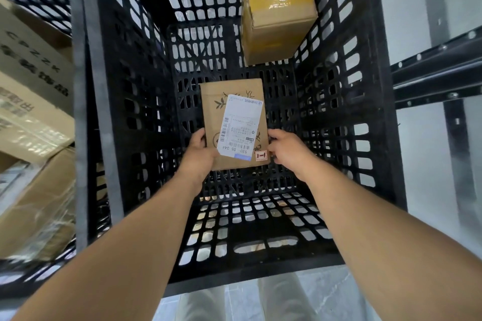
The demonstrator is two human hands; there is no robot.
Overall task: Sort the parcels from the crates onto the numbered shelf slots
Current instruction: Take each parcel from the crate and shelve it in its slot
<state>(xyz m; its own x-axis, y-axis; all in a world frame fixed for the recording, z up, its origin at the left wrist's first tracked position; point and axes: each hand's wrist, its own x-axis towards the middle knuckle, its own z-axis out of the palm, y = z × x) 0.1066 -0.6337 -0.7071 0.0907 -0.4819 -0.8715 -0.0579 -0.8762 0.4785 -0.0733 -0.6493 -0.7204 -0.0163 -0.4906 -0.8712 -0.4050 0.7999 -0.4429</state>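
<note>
Black crate (135,112), parcel (234,122) label partly illegible

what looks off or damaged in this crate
No damage shows. The taped box leans tilted against the crate far wall rather than lying flat. The flat parcel, held by left hand and right hand, looks intact, label upside down to the camera.

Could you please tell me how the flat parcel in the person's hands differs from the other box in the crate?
The flat parcel is thin, the taped box bulky. The flat parcel shows a white shipping label; the taped box shows only glossy yellowish tape. The left hand and right hand grip the flat parcel, whereas the taped box sits untouched against the far wall. Both are brown cardboard inside the black crate.
</note>
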